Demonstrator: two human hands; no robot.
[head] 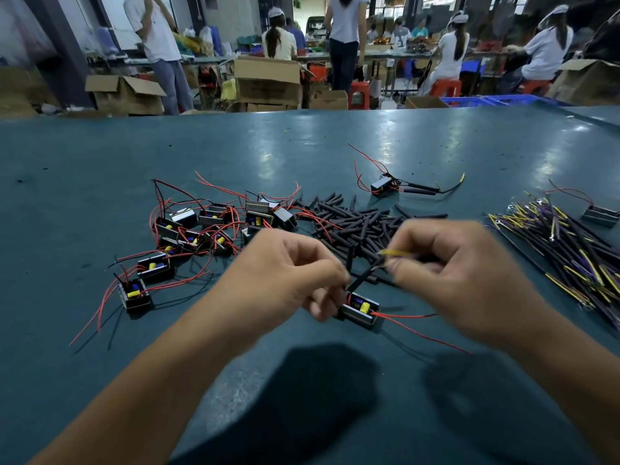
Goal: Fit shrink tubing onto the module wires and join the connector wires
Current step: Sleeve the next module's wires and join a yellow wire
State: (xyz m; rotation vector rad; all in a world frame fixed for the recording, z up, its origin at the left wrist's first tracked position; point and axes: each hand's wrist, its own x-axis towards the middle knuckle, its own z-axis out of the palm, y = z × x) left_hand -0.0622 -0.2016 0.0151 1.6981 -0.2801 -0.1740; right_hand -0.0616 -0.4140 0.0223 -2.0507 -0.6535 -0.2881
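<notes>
From the head view, I take the module (359,310) lying on the green table (335,146) as my landmark; it sits low in the middle, directly under both hands, its red wires (419,330) trailing off to the right.

My left hand (288,273) is curled just above and left of the module, fingertips pinched on something thin rising from it, which I judge to be a module wire with a black shrink tube (364,275) already on it. Holding it there would keep the lead steady and upright for joining.

My right hand (453,270) is curled above and right of the module, pinching a yellow-tipped connector wire (397,252) whose end points toward the left hand. The two ends look close together, but motion blur keeps me from telling whether they touch.

Behind the module lies the loose pile of shrink tubes (355,223), near enough to reach easily. To the left of the module is the cluster of unworked modules (201,229); to the right, the bundle of connector wires (570,256). Far behind sits one finished module (385,185) with sleeved leads, set apart from the rest, I suppose to keep done work separate.
</notes>
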